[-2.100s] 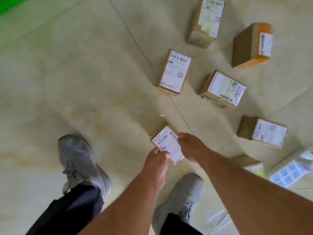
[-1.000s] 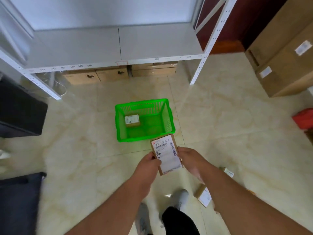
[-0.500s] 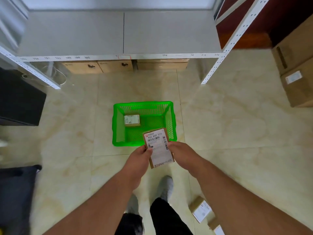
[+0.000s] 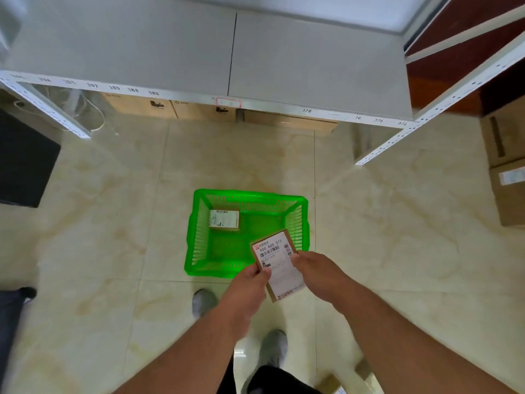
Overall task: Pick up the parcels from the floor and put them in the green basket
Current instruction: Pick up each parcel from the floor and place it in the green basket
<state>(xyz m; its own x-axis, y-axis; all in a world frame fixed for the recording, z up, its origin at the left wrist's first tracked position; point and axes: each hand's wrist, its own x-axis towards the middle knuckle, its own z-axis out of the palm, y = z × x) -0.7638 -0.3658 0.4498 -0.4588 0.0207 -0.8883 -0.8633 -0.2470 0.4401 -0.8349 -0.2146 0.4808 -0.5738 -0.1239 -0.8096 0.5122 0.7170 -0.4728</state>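
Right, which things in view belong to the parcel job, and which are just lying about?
Job:
- small brown cardboard parcel with white label, gripped by left hand and right hand
- green plastic mesh basket
- labelled cardboard parcel inside the basket

Lying about:
- grey metal shelf
- brown cartons under it
- large cardboard boxes, right

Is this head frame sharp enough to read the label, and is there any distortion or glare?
Head view: the held parcel shows large characters "900 A09 072" legibly; the finer print is too soft to read. Both the left hand and right hand look slightly smeared. Wide-angle distortion bends the shelf edge and its posts. A small glare spot sits on the floor between the shoes.
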